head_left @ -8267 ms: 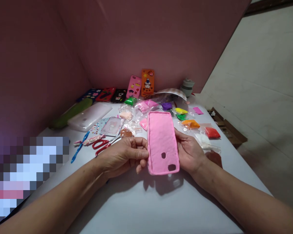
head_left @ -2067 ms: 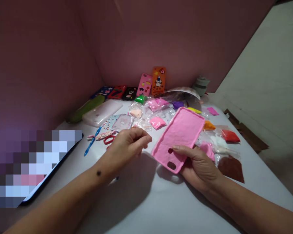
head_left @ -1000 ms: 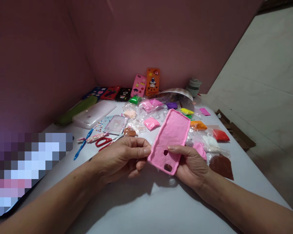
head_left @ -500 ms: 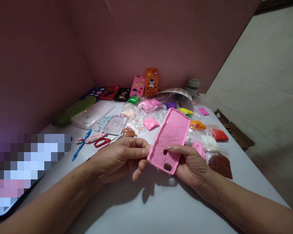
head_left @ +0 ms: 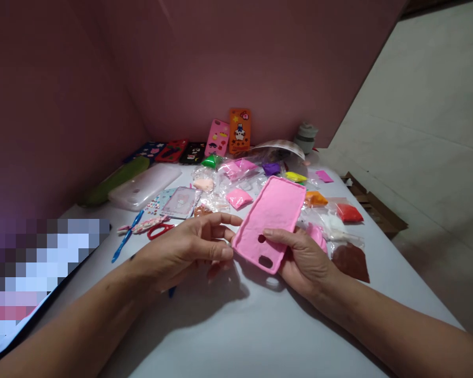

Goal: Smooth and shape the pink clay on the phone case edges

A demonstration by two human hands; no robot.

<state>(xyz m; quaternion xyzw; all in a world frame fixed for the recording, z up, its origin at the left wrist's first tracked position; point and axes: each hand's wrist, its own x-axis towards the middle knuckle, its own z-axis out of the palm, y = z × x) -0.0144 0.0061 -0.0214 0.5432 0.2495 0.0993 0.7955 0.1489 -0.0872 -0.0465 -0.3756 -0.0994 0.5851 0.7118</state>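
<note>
R hand [head_left: 305, 257] pinches pink ph. case [head_left: 278, 207], thumb on top; L hand [head_left: 199, 244] fingers part-spread nr its left edge, contact unclear.

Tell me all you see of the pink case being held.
The case is plain pink, round-cornered, with a slightly wavy raised rim; it looks like soft clay. The near end has a small round hole and a larger oval one. It slants above the table, far end rightward. The right hand grips it, thumb beside the round hole; the left hand is at its left edge, contact unclear.
</note>
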